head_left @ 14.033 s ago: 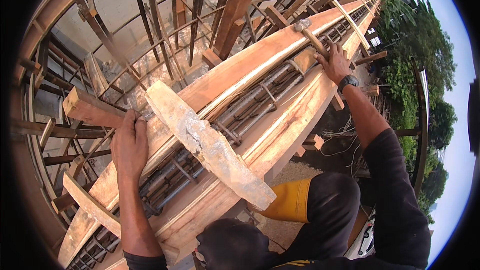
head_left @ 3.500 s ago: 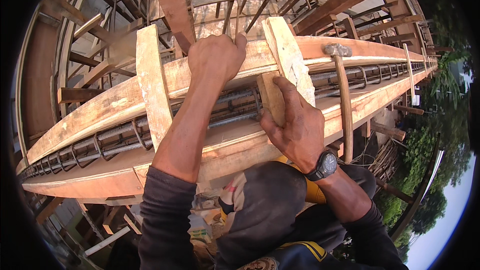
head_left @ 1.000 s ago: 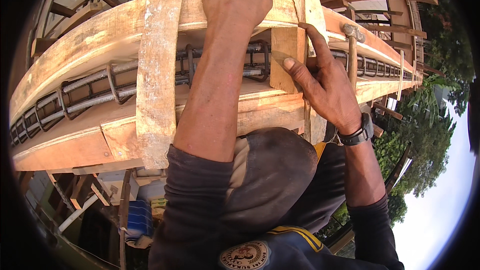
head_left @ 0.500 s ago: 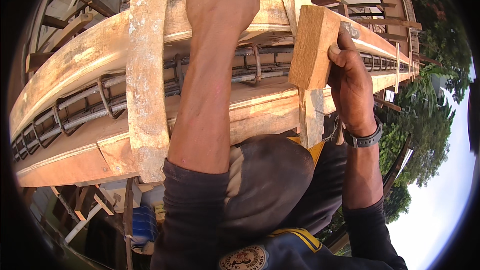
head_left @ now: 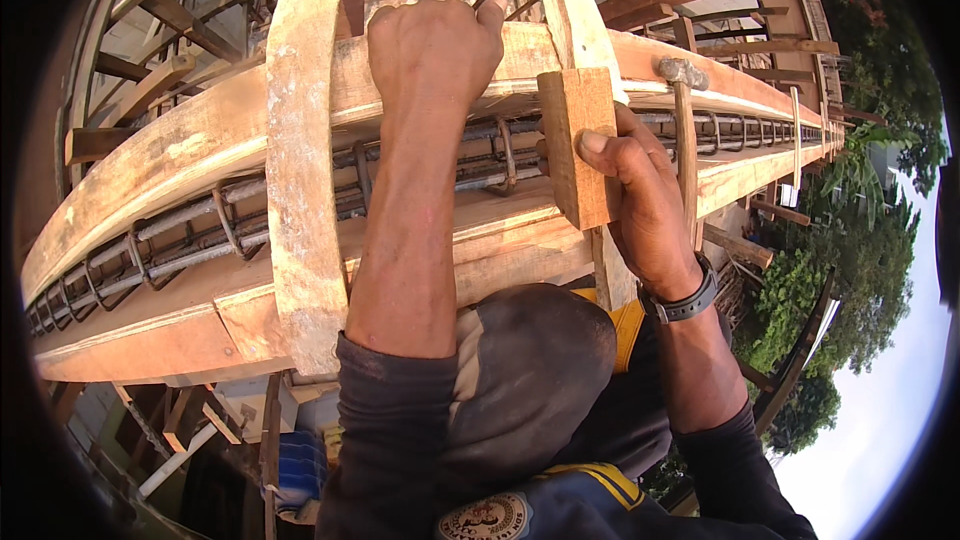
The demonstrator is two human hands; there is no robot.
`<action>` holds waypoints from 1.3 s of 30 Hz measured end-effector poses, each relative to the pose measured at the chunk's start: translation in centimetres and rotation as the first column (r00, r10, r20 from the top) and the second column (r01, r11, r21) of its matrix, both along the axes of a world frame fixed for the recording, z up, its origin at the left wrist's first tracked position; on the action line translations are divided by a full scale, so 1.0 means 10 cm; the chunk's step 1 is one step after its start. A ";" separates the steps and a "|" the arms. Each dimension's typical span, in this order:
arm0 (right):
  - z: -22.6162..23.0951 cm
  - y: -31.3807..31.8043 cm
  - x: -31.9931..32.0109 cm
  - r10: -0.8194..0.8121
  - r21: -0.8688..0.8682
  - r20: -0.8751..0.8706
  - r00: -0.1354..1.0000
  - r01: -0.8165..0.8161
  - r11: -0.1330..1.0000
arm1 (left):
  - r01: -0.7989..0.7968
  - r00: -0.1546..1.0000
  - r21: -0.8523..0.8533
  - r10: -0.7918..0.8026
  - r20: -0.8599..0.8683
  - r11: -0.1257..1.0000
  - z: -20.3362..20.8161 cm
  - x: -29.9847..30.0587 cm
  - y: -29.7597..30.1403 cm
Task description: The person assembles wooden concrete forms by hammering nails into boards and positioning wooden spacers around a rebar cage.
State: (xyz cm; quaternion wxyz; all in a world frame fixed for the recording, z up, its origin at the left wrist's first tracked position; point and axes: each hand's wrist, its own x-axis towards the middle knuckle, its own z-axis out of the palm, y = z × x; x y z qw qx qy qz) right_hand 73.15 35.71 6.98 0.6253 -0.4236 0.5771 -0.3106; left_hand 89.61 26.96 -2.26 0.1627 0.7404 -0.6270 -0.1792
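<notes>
My left hand (head_left: pixel 432 45) is closed over the top edge of the far formwork board (head_left: pixel 350 75), its fingertips hidden behind. In my right hand (head_left: pixel 645 195) is a short, squared wood block (head_left: pixel 575 145), thumb on its near face and fingers curled behind it. The block is upright, in front of a pale wooden cleat (head_left: pixel 580 25) that spans the form. Just right of that hand a hammer (head_left: pixel 684 73) rests with its head against the far board and its wooden handle hanging across the trough. Reinforcing bars with stirrups (head_left: pixel 225 225) run along between the boards.
A broad wooden cross-piece (head_left: pixel 300 150) bridges both boards at left. The near board (head_left: pixel 130 345) lies in front of my bent knee (head_left: pixel 540 360). Timber props and bars (head_left: pixel 180 10) crowd the far side. Below left is a blue object (head_left: pixel 298 470); trees (head_left: pixel 850 270) stand at right.
My right hand has brought the block left and lower, uncovering the hammer's handle. My left hand keeps its hold on the far board while the view has shifted slightly.
</notes>
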 end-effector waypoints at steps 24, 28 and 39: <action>-0.07 -0.09 0.06 0.296 -0.178 -0.742 0.601 -0.603 0.777 | 0.000 1.000 -0.043 0.001 0.016 0.999 -0.07 0.02 -0.02; -0.09 -0.04 0.06 0.267 -0.134 -0.729 0.630 -0.514 0.848 | -0.005 1.000 -0.042 0.005 -0.019 0.999 -0.05 0.02 -0.02; -0.12 -0.02 0.08 0.219 -0.186 -0.706 0.674 -0.474 0.861 | -0.017 0.999 -0.085 0.020 0.042 0.996 -0.05 -0.01 -0.01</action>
